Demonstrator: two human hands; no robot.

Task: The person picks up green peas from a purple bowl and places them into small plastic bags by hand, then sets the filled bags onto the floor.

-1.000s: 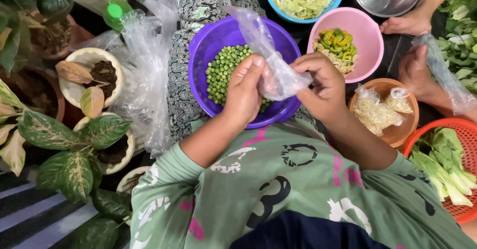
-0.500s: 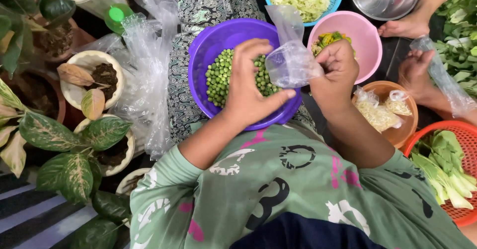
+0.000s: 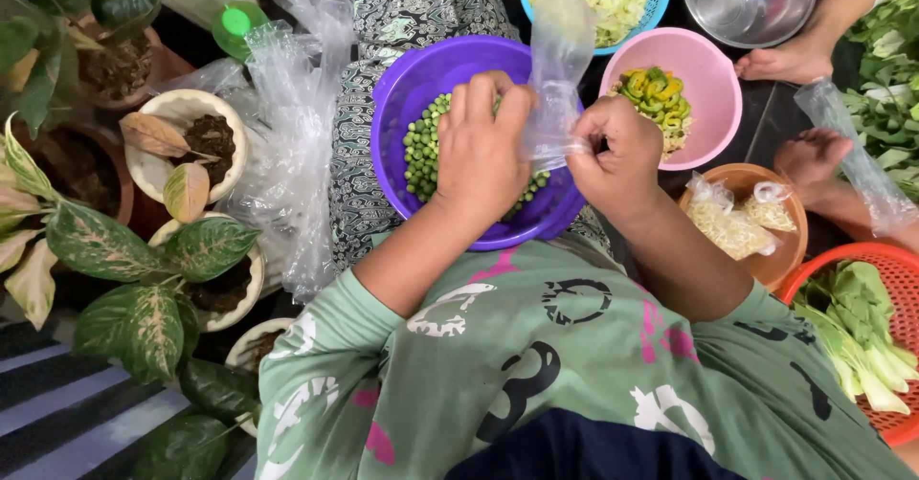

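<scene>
A: Starting at the left, what can you make out?

B: Potted plants with speckled leaves, several cut off by the frame edge, then crumpled clear plastic bags lying on patterned cloth.

A: And the hands?

B: The left hand lies palm-down over the purple bowl, covering much of the green peas. Its fingers are curled, but whether they pinch peas or the bag I cannot tell; the palm side is hidden. The right hand, just beside it, has its fingers clamped on the neck of a small clear plastic bag, which stands upright above the bowl's right rim.

A: Anything in the bag?

B: Too hard to tell through the film.

A: Further right?

B: A pink bowl of sliced green chillies, an orange bowl with knotted packets, a red basket of leafy greens, partly cut off.
</scene>
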